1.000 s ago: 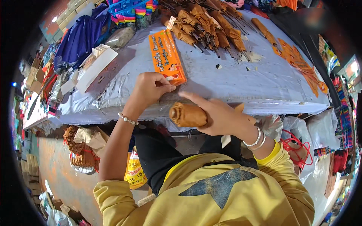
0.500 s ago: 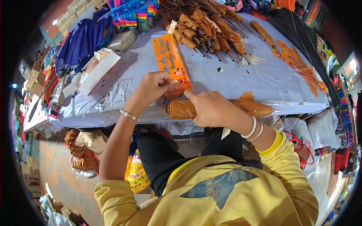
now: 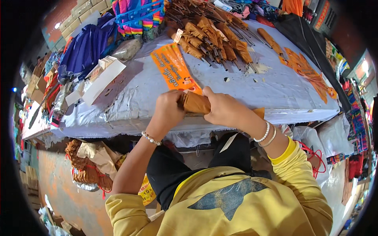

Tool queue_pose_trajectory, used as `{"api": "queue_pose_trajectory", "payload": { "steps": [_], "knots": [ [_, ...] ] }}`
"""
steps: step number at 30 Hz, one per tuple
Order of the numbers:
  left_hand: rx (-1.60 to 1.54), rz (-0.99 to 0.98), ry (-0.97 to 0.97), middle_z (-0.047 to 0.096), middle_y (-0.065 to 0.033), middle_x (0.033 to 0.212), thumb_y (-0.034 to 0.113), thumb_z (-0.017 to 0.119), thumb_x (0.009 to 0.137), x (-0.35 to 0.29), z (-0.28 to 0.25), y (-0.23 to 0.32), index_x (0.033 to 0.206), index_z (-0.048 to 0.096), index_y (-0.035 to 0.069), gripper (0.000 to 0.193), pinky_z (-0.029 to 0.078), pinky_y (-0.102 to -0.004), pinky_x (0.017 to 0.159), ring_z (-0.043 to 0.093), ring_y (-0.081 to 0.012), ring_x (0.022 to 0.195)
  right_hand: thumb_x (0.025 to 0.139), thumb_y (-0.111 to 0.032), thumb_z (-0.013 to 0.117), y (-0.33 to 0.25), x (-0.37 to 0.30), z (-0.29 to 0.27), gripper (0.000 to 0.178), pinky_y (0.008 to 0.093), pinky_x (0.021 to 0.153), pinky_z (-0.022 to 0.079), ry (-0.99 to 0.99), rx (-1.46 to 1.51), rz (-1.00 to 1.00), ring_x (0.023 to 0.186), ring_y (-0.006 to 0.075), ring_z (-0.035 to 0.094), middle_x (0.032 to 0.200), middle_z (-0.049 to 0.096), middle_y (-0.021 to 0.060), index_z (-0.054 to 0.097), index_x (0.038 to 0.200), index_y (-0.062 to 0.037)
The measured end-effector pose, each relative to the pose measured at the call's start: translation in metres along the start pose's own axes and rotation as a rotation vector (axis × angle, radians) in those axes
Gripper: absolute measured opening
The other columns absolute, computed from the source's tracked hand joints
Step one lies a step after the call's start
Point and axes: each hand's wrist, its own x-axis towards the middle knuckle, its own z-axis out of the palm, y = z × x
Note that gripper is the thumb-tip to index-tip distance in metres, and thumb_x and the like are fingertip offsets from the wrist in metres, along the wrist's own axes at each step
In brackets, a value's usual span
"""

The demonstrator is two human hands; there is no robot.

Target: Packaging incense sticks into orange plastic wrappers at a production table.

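A rolled brown umbrella [image 3: 197,103] lies across the table's front edge, held in both hands. My left hand [image 3: 170,108] is closed round its left end. From the right, my right hand [image 3: 225,107] grips it, thumb on top, and hides much of its length. A bit of brown cloth [image 3: 258,113] shows past the right wrist. A white tag [image 3: 229,142] hangs below the right hand. Just beyond my hands lie flat orange printed sleeves [image 3: 170,65], their near end close to my fingers.
A heap of brown rolled umbrellas [image 3: 214,37] with metal shafts lies at the back. More orange sleeves [image 3: 311,72] are spread at the right, beside long black cloth [image 3: 307,39]. White card [image 3: 104,82] and dark blue cloth [image 3: 84,47] lie at the left.
My left hand has moved from the orange sleeve down to the umbrella's left end and closed on it. The right index finger, outstretched before, is now bent in. The orange sleeves lie more slanted.
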Motion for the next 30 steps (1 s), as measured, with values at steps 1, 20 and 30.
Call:
{"api": "queue_pose_trajectory", "payload": {
  "steps": [1,20,30],
  "knots": [
    [0.033,-0.026,-0.022,0.063,-0.0173,0.077,-0.003,0.061,0.073,0.001,-0.001,0.002,0.084,0.063,-0.003,0.011,0.048,-0.0330,0.060,0.062,-0.0291,0.069,0.070,-0.013,0.059,0.001,-0.001,-0.001,0.053,0.0494,0.071,0.045,0.005,0.001,0.011,0.079,0.0438,0.058,0.081,0.059,0.0263,0.036,0.115,0.0016],
    [-0.050,-0.075,0.094,0.064,-0.0159,0.069,0.007,0.065,0.077,0.021,-0.003,0.022,0.081,0.066,-0.004,0.011,0.046,-0.0289,0.052,0.060,-0.0230,0.055,0.068,-0.011,0.059,0.004,-0.002,-0.001,0.055,0.0495,0.069,0.047,0.025,-0.126,-0.023,0.077,0.0443,0.058,0.082,0.060,0.0261,0.038,0.117,0.0028],
    [-0.055,-0.157,-0.004,0.061,-0.0108,0.060,0.010,0.064,0.080,0.021,-0.004,0.010,0.080,0.066,-0.005,0.015,0.043,-0.0256,0.051,0.056,-0.0112,0.053,0.068,-0.011,0.058,0.013,-0.005,-0.014,0.048,0.0479,0.073,0.048,0.043,-0.134,0.048,0.081,0.0411,0.061,0.083,0.062,0.0254,0.041,0.111,0.0031]
  ]
}}
